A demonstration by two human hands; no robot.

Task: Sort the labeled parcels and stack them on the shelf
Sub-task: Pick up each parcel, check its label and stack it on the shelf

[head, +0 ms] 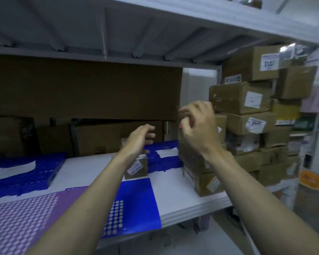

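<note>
On the white shelf board (81, 169), near its middle, stands a small brown cardboard parcel with a white printed label (136, 167), upright, its upper part hidden behind the left wrist. Left hand (139, 138): raised above this parcel, fingers loosely curled and parted, gripping nothing. Right hand (197, 126): held higher and to the right, fingers bent with thumb and fingertips drawn close together; whether they pinch anything cannot be told through the blur. Just beside and below the right wrist: a taller brown cardboard parcel (190, 157) resting on a low brown labelled carton (206, 183) at the shelf's right end. Right of these, beyond the shelf post: a stack of brown labelled cardboard boxes (247, 111), several tiers high, labels white and creased. Behind the small parcel: a blue plastic grid tray (164, 161) bearing a white paper slip (167, 151). Left portion of the board: a second blue grid tray (29, 175) with white paper. Front edge: a purple perforated sheet (26, 218) and a blue perforated sheet (136, 205), lying flat, overlapping. Rear of the shelf: large dark brown cartons (85, 91) along the back. Overhead: the grey ribbed underside of the upper metal shelf (118, 30).
</note>
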